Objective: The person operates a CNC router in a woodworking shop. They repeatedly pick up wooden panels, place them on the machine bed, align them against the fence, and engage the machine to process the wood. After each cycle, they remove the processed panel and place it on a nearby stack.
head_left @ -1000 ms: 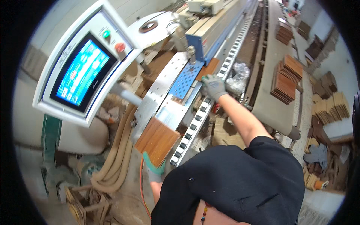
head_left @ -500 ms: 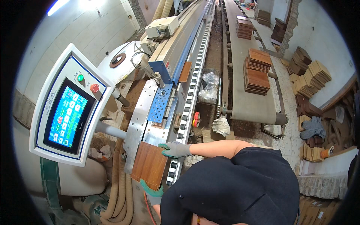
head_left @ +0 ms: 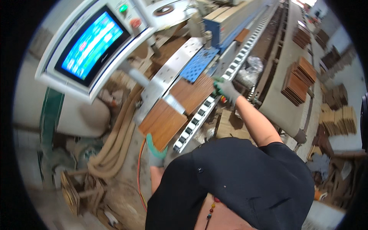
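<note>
The wall [head_left: 63, 16] is pale, the floor [head_left: 122, 197] grimy.

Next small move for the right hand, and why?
Probably ease the farther board forward along the metal bed. The right hand appears to be at its right edge, its far side lies by the blue perforated plate, and a bare strip separates it from the nearer board, where the left hand rests.

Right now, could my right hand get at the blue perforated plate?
Probably yes: the right hand is at the edge of a brown board, close to the blue plate, whose top looks uncovered.
</note>
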A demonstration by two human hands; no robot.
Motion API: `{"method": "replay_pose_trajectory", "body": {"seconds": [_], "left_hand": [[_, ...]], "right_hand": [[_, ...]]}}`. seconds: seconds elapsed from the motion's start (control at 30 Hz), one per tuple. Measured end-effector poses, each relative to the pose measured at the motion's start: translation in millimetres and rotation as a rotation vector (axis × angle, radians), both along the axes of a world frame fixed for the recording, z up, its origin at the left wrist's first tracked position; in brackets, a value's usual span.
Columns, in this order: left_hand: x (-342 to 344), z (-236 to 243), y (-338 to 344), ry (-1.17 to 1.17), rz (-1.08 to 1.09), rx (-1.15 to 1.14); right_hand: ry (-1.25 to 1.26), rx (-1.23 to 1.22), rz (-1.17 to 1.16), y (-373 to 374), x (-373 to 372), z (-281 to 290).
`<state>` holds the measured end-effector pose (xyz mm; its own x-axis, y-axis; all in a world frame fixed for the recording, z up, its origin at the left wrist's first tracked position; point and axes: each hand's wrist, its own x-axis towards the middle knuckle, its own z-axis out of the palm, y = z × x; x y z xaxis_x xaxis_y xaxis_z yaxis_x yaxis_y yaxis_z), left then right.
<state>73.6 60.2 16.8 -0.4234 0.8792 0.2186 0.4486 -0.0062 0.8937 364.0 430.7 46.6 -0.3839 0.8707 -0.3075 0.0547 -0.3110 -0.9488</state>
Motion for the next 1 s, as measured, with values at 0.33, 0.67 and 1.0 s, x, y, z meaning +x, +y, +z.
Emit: {"method": "replay_pose_trajectory", "body": {"seconds": [0.33,0.67,1.0], "left_hand": [[5.6,10.0,29.7,-1.259,0.159,0.033],[8.2,11.7,31.6,-1.302,0.221,-0.006],[11.4,22.4,31.3,-1.321,0.207,-0.005]], "right_hand": [[-0.485,0.846,0.114,-40.0,-17.4,12.1],[-0.964,1.36,0.534,-101.1,-53.1,21.1],[-0.92,1.368,0.501,-100.6,-52.3,17.4]]}}
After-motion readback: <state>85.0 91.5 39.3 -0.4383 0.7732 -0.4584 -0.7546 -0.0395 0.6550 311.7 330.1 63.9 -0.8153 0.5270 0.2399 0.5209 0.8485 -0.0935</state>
